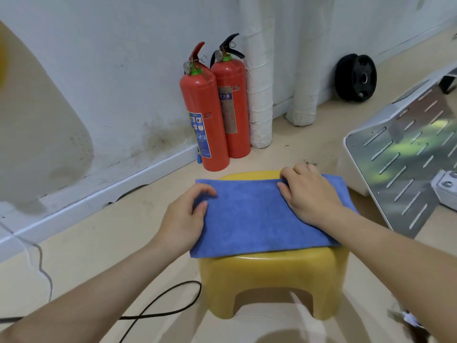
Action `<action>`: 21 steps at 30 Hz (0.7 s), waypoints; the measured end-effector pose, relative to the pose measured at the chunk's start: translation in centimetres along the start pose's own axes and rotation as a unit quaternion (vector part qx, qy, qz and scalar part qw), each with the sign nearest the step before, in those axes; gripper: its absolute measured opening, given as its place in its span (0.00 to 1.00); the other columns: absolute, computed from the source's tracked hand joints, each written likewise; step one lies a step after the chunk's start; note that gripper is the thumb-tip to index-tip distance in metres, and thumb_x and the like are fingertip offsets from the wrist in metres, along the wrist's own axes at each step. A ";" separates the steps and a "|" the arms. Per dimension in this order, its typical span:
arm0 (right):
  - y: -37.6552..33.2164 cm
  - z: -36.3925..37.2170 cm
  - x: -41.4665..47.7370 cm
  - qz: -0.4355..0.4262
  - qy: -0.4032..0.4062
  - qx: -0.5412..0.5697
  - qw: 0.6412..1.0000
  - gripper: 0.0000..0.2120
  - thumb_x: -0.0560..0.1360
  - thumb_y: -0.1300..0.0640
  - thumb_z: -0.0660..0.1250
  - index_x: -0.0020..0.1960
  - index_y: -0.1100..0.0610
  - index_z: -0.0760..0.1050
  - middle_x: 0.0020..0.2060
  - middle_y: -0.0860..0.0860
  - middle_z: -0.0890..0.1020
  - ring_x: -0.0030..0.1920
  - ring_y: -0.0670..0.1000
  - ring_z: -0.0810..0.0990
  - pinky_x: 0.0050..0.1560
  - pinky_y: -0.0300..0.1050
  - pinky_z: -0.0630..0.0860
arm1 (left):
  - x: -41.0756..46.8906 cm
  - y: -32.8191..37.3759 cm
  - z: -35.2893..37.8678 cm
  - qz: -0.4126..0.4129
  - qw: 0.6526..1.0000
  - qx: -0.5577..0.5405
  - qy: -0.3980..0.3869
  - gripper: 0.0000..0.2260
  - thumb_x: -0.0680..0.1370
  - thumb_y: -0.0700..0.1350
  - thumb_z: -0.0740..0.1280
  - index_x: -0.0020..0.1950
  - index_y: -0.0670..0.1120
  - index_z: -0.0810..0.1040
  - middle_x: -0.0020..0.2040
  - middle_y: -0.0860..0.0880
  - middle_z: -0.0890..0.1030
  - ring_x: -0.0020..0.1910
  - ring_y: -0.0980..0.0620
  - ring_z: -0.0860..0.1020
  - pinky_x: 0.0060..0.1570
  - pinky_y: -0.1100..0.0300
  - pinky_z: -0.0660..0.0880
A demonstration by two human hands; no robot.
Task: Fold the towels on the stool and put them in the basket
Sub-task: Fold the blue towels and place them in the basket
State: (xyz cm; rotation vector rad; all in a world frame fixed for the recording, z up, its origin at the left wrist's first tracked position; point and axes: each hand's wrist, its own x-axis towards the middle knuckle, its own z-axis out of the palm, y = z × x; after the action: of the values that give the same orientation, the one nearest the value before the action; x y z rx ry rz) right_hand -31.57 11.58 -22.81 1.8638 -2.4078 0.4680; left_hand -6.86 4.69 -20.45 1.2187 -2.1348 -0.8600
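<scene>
Two bare forearms reach in from the bottom edge, one from each lower corner, and meet over a yellow plastic stool (272, 273) standing on the beige floor. A blue towel (254, 219) lies flat on the stool's seat, folded into a rectangle. Its long axis runs left to right across the seat, its right end angled a little farther from the camera, and both short ends hang past the seat's sides.

The left hand (184, 219) grips the towel's left short edge, its fingers curled over onto the top of the cloth. The right hand (309, 194) rests palm down on the right part of the towel, its bent fingers and thumb closed on the far long edge.

A black cable (158, 305) loops on the floor left of the stool. Behind, against the white wall, stand two red fire extinguishers (215, 107). The right one bears a faded label headed 灭火器, and the left one a blue label with pictograms whose text is too small to read. Farther right, a black weight plate (356, 78) leans on the wall, and a slotted metal panel (405, 169) lies near the stool
</scene>
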 end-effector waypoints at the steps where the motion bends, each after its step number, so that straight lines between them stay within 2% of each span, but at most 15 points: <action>1: 0.0 0.0 -0.1 -0.003 0.007 0.003 1.000 0.12 0.80 0.49 0.54 0.54 0.55 0.70 0.47 0.52 0.73 0.48 0.54 0.69 0.46 0.52 0.73 | -0.1 -0.2 0.3 0.028 0.999 0.041 0.015 0.14 0.79 0.38 0.59 0.51 0.57 0.77 0.48 0.62 0.78 0.48 0.63 0.74 0.45 0.72 0.67; 2: 0.0 0.0 -0.1 -0.004 0.014 0.006 1.000 0.12 0.80 0.49 0.54 0.54 0.56 0.70 0.46 0.53 0.73 0.48 0.54 0.69 0.46 0.52 0.73 | -0.1 -0.5 0.5 0.049 0.996 0.071 0.023 0.13 0.80 0.38 0.59 0.51 0.55 0.77 0.49 0.60 0.79 0.48 0.60 0.74 0.45 0.72 0.67; 4: 0.0 0.0 -0.3 0.001 0.028 0.009 1.000 0.11 0.80 0.51 0.55 0.53 0.57 0.71 0.46 0.54 0.74 0.47 0.56 0.70 0.47 0.53 0.72 | 0.0 -0.7 0.7 0.052 0.993 0.099 0.037 0.10 0.80 0.40 0.59 0.56 0.52 0.76 0.49 0.54 0.79 0.47 0.54 0.74 0.45 0.64 0.67; 7: -0.2 -0.5 -0.7 0.029 0.046 0.028 0.998 0.08 0.78 0.57 0.58 0.53 0.60 0.71 0.46 0.56 0.74 0.45 0.58 0.72 0.43 0.51 0.71 | 0.3 -0.3 0.8 -0.022 0.994 0.090 0.050 0.14 0.79 0.47 0.62 0.65 0.50 0.68 0.47 0.49 0.79 0.44 0.48 0.76 0.43 0.56 0.69; 9: -0.6 -1.0 -0.9 0.018 0.061 0.026 0.998 0.07 0.75 0.61 0.60 0.52 0.61 0.72 0.47 0.57 0.73 0.45 0.58 0.72 0.41 0.52 0.72 | 0.6 -0.3 1.0 -0.081 0.992 0.088 0.038 0.23 0.77 0.51 0.64 0.69 0.49 0.63 0.54 0.47 0.77 0.49 0.47 0.76 0.46 0.55 0.71; 11: -1.4 -1.6 -1.2 -0.024 0.076 0.020 0.997 0.08 0.74 0.61 0.60 0.52 0.60 0.72 0.49 0.56 0.72 0.46 0.58 0.72 0.39 0.55 0.75 | 0.9 -0.8 1.0 -0.158 0.986 0.054 0.005 0.28 0.76 0.56 0.65 0.71 0.46 0.63 0.60 0.46 0.76 0.53 0.47 0.77 0.50 0.54 0.74; 13: -2.6 -1.9 -1.7 -0.077 0.051 0.038 0.995 0.10 0.76 0.55 0.59 0.54 0.58 0.72 0.53 0.54 0.72 0.50 0.56 0.72 0.43 0.55 0.76 | 1.0 -1.2 0.9 -0.235 0.971 -0.021 -0.032 0.22 0.75 0.58 0.65 0.62 0.45 0.72 0.57 0.48 0.79 0.50 0.50 0.79 0.50 0.53 0.77; 14: -3.3 -1.9 -2.1 -0.101 0.016 0.051 0.993 0.13 0.77 0.52 0.57 0.58 0.57 0.72 0.56 0.53 0.72 0.54 0.55 0.73 0.48 0.54 0.76 | 1.0 -1.3 0.9 -0.250 0.966 -0.054 -0.035 0.19 0.75 0.58 0.66 0.57 0.45 0.74 0.54 0.49 0.80 0.48 0.51 0.79 0.48 0.53 0.78; 16: -4.3 -1.3 -2.7 -0.122 -0.071 0.044 0.989 0.21 0.80 0.45 0.53 0.68 0.55 0.67 0.68 0.52 0.68 0.66 0.54 0.69 0.64 0.52 0.69 | 1.0 -1.3 1.2 -0.223 0.972 -0.067 -0.010 0.15 0.75 0.56 0.68 0.52 0.46 0.73 0.49 0.50 0.79 0.45 0.53 0.79 0.44 0.55 0.77; 17: -4.5 -1.0 -2.9 -0.118 -0.112 0.026 0.986 0.25 0.81 0.43 0.50 0.73 0.54 0.62 0.74 0.51 0.62 0.72 0.52 0.62 0.71 0.51 0.61 | 1.0 -1.1 1.3 -0.192 0.980 -0.050 0.005 0.13 0.74 0.54 0.68 0.50 0.46 0.73 0.47 0.49 0.79 0.44 0.52 0.79 0.42 0.56 0.77; 19: -4.8 -0.7 -2.8 -0.093 -0.167 -0.002 0.982 0.30 0.80 0.40 0.46 0.78 0.53 0.51 0.78 0.49 0.50 0.77 0.49 0.49 0.76 0.52 0.48 | 1.2 -0.4 1.5 -0.138 0.990 0.011 0.021 0.10 0.75 0.52 0.67 0.46 0.46 0.73 0.43 0.49 0.79 0.41 0.50 0.78 0.40 0.54 0.74; 21: -5.7 -0.7 -2.6 -0.082 -0.177 -0.002 0.981 0.32 0.80 0.38 0.45 0.78 0.53 0.45 0.78 0.48 0.46 0.77 0.47 0.43 0.76 0.54 0.44 | 1.5 0.1 1.4 -0.116 0.990 0.070 0.030 0.10 0.75 0.53 0.66 0.45 0.48 0.71 0.40 0.52 0.78 0.41 0.50 0.77 0.40 0.53 0.72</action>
State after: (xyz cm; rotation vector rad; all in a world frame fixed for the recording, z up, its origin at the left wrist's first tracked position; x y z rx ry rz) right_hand -25.52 12.91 -21.63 2.2879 -2.4180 0.1250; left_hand -8.59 3.77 -21.03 1.5682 -2.0615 -0.7677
